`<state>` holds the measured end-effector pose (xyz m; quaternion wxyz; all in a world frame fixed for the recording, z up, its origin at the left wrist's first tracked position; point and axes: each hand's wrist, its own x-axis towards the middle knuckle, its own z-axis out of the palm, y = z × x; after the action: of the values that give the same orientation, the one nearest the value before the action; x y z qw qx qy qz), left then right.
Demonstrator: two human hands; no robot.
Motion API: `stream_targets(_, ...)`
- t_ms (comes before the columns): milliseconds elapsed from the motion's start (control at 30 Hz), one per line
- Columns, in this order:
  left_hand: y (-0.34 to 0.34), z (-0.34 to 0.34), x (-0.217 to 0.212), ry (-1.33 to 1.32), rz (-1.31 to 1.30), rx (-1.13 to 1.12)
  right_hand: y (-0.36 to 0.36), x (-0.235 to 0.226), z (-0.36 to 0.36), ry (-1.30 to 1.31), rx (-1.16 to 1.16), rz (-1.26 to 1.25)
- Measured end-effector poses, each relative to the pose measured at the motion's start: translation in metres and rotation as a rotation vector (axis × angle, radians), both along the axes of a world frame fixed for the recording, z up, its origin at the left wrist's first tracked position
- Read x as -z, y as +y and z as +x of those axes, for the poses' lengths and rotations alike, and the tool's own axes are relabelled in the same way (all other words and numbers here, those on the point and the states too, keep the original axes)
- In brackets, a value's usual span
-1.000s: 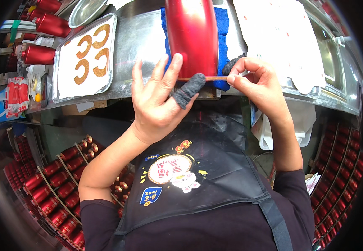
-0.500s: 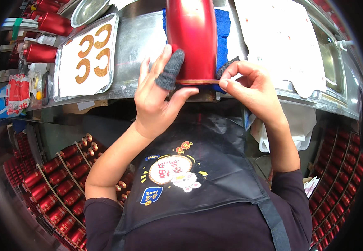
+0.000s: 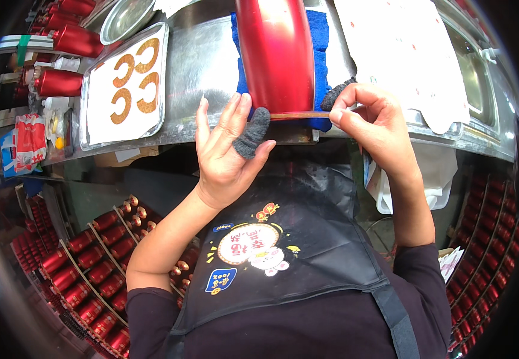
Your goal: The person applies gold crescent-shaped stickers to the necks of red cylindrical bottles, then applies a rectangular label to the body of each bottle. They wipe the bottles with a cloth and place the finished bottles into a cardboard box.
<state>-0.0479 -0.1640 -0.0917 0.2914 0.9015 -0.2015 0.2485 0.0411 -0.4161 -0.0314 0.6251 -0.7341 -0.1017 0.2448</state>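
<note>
A large glossy red metal bottle or canister (image 3: 280,57) lies on a blue cloth (image 3: 321,48), its near end toward me. Along that near edge runs a thin brownish-gold strip (image 3: 301,115). My right hand (image 3: 376,122) pinches the strip's right end between thumb and index finger, holding it out past the bottle's side. A dark knitted finger cover shows on that hand. My left hand (image 3: 223,149) is spread at the bottle's near left corner; its index finger, in a grey knitted cover (image 3: 253,133), rests by the strip's left part. Its thumb points toward the bottle.
Left on the metal bench (image 3: 202,66) is a tray (image 3: 162,102) with several gold C-shaped pieces on white paper, below a round metal dish (image 3: 126,21). White sheets (image 3: 400,54) cover the right side. Red bottles stand in racks (image 3: 98,269) at lower left and right.
My right hand has moved slightly right, and more of the strip shows beyond the bottle. My left index finger has come down to the bottle's near edge. The bottle has shifted or turned slightly.
</note>
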Motion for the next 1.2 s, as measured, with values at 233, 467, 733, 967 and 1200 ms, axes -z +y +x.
stream_targets(233, -0.007, 0.008, -0.012, -0.065, 0.085, -0.040, 0.002, 0.004, 0.001, -0.010, 0.014, -0.011)
stream_targets(467, -0.032, 0.032, -0.029, -0.155, 0.247, -0.081, 0.008, 0.013, 0.002, 0.019, -0.013, -0.041)
stream_targets(733, -0.013, 0.028, -0.012, 0.029, -0.210, -0.093, 0.008, 0.009, 0.000, 0.072, -0.041, -0.028)
stream_targets(967, 0.002, -0.005, 0.009, 0.065, -0.117, -0.063, 0.005, -0.010, -0.005, 0.068, -0.006, 0.063)
stream_targets(1200, 0.004, 0.001, 0.008, 0.020, -0.056, -0.019, 0.000, -0.005, 0.000, -0.007, -0.007, -0.024)
